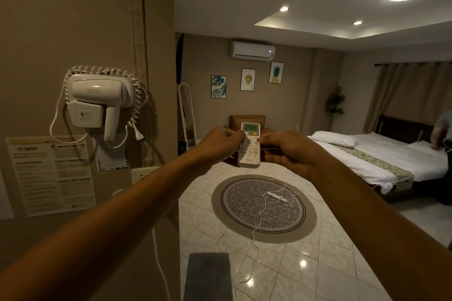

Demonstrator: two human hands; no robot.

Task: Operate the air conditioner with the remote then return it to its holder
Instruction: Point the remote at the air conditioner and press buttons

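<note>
A white remote with a green screen and a yellow button is held upright at arm's length, its top facing the far wall. My left hand grips its left side, the thumb over the upper buttons. My right hand grips its right side. The white air conditioner hangs high on the far wall, a small light lit at its right end. No remote holder is visible.
A wall corner stands at my left with a hair dryer and notices. A round rug with a white cable lies on the tiled floor. A bed is at right, a person beside it.
</note>
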